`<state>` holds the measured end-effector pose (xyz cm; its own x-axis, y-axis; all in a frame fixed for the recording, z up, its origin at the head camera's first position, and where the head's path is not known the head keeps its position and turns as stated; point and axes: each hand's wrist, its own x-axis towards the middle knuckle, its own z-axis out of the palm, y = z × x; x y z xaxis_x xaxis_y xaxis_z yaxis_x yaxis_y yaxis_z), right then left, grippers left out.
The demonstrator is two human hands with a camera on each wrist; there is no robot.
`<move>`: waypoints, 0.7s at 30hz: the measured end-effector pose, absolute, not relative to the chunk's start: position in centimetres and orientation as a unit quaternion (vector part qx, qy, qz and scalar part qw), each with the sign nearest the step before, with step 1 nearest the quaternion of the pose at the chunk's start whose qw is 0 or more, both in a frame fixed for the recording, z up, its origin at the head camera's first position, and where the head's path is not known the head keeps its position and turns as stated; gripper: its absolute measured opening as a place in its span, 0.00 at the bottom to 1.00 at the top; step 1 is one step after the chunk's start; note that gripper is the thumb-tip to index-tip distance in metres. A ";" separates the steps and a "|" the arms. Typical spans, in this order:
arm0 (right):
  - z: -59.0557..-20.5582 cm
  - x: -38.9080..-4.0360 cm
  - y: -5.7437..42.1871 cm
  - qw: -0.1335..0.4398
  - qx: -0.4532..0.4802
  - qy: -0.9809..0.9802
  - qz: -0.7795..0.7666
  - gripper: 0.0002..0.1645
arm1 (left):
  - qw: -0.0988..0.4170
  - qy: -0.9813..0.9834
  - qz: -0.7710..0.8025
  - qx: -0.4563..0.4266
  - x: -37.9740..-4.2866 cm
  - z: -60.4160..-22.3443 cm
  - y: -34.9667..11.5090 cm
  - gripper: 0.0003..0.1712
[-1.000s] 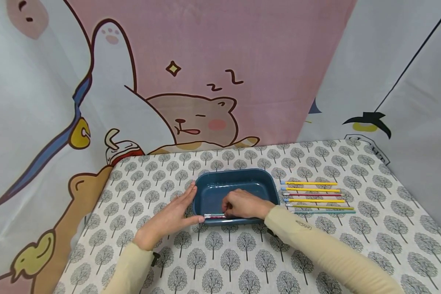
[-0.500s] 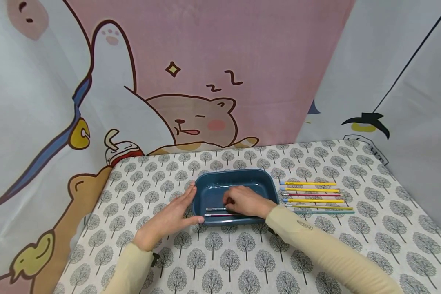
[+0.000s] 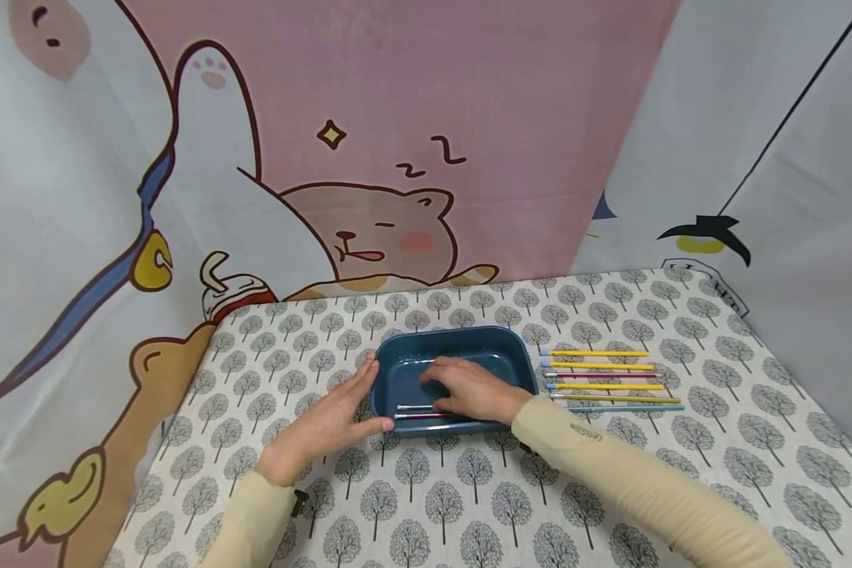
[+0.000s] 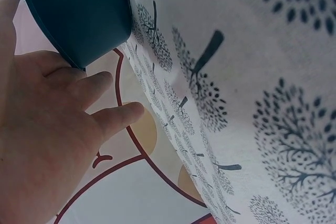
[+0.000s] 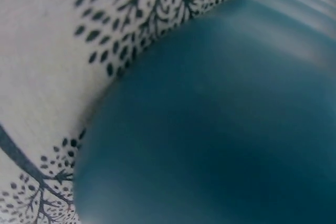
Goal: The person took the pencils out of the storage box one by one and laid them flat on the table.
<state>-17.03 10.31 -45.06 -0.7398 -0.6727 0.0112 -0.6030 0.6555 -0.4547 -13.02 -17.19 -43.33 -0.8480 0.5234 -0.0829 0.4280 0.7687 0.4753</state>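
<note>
A dark blue rectangular basin (image 3: 440,331) stands on the table in the head view. In its near side lie two slim pencils, a dark red one (image 3: 422,416) and a paler one (image 3: 415,408), partly covered by my right hand (image 3: 474,390). That hand is inside the basin, its fingers loosely bent and the thumb apart from them above the pencils. My left hand (image 3: 325,422) rests against the basin's left end, fingers extended and thumb at the near corner. In the left wrist view its fingers meet the basin's wall (image 4: 86,14). The right wrist view shows only the basin's outer wall (image 5: 210,114) and tablecloth.
Right of the basin, several pencils lie side by side, among them a yellow one (image 3: 596,353), a red one (image 3: 599,375) and a teal one (image 3: 625,409). A tree-patterned cloth (image 3: 369,513) covers the table. Printed curtains (image 3: 525,118) hang behind and beside it.
The paler pencil has come to lie beside the dark red one in the basin. My right hand's fingers have loosened and spread. The left hand has stayed at the basin's end.
</note>
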 end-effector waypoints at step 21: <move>-45.2 -16.8 10.4 0.097 -0.350 0.903 -0.228 0.07 | 0.102 0.931 0.235 0.261 -13.0 -43.4 -17.2 0.61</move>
<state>-16.84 10.35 -45.16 -0.7356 -0.6772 -0.0156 -0.5883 0.6502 -0.4807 -12.99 -17.22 -43.42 -0.8428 0.5340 -0.0671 0.4384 0.7535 0.4899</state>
